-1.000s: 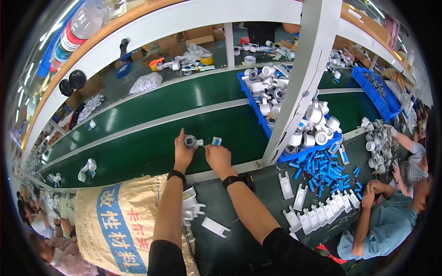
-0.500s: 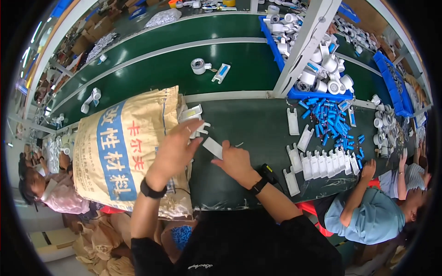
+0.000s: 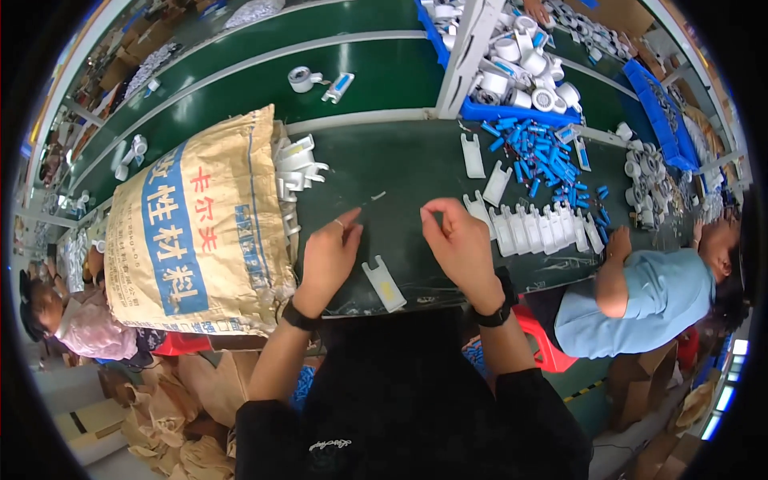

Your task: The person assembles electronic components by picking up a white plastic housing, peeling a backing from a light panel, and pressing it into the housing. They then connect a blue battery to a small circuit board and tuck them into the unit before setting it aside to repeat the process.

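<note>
My left hand hovers over the green table beside the sack, fingers curled, with a gap between thumb and forefinger and nothing visible in it. To its right, my right hand is raised with thumb and forefinger pinched together. Whatever is in that pinch, if anything, is too small to see. Between my wrists a flat white plastic cover lies on the table near its front edge, a yellowish patch on its face and two prongs at its far end. Beyond the hands rests a thin white sliver.
A large printed paper sack lies at left, white covers spilling from its mouth. Right of my hands stands a row of white covers, with blue cylinders behind. A blue crate holds white fan-like parts. A co-worker sits at right.
The white cover has left my right hand and now lies on the table nearer me. My hands have moved apart, the left drawing back from the sack's mouth. The whole view has shifted.
</note>
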`<state>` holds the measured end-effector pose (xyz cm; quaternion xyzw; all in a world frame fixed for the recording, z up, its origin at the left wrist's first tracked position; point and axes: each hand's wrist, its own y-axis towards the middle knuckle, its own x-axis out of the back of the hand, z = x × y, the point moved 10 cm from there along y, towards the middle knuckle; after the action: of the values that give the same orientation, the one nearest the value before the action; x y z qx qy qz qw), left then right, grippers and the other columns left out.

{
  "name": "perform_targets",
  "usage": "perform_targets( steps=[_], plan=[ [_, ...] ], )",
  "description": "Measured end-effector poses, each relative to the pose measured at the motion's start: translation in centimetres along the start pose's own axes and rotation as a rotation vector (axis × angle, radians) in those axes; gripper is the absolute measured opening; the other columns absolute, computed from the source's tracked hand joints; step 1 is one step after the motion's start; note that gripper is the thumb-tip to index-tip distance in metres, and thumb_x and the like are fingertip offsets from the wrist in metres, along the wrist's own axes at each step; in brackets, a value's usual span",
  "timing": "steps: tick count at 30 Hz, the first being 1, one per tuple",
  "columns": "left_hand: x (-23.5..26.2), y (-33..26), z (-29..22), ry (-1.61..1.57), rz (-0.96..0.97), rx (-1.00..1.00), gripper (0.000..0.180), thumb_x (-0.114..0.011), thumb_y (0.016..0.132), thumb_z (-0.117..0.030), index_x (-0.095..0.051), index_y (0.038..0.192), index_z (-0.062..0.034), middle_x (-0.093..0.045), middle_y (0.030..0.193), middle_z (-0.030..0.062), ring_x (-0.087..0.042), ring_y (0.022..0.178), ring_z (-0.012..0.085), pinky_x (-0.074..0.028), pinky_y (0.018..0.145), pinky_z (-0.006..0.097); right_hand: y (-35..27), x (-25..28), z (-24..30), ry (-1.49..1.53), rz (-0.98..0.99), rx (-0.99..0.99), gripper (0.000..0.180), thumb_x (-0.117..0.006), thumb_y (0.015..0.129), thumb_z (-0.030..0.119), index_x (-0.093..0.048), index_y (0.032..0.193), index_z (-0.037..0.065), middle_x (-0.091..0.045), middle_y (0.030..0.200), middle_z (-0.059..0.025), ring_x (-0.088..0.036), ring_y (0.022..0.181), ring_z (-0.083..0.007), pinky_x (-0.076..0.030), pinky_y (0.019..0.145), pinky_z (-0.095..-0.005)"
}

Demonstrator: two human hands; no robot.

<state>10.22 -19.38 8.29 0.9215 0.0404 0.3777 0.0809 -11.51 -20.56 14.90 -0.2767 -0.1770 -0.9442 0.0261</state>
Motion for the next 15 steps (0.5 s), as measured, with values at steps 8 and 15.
perform_targets(
  steps=[8, 15],
  plan=[
    [-3.3, -6.6, -2.1, 0.208, 0.046, 0.109, 0.045, -0.084, 0.081, -0.032, -0.065, 0.110, -0.0024, -0.063, 0.106, 0.0126, -0.065, 0.079, 0.0316, -0.055, 0.069, 0.041, -9.2, -2.7, -9.4, 0.580, 0.086, -0.562, 0.025, -0.037, 0.099, 0.006, -0.059, 0.112, 0.002, -0.039, 0.070, 0.0055, -0.038, 0.058, -0.0042, -0.036, 0.048, -0.0230],
    [-6.2, -6.4, 0.5, -0.201, 0.310, 0.317, 0.041, -0.084, 0.079, -0.008, -0.066, 0.116, -0.0040, -0.065, 0.108, 0.0114, -0.068, 0.091, 0.0194, -0.054, 0.077, 0.032, -10.4, -3.2, -6.4, 0.158, 0.295, -0.432, 0.024, -0.056, 0.104, 0.016, -0.062, 0.124, 0.003, -0.052, 0.068, -0.0012, -0.048, 0.063, -0.0084, -0.040, 0.057, -0.0278]
  ],
)
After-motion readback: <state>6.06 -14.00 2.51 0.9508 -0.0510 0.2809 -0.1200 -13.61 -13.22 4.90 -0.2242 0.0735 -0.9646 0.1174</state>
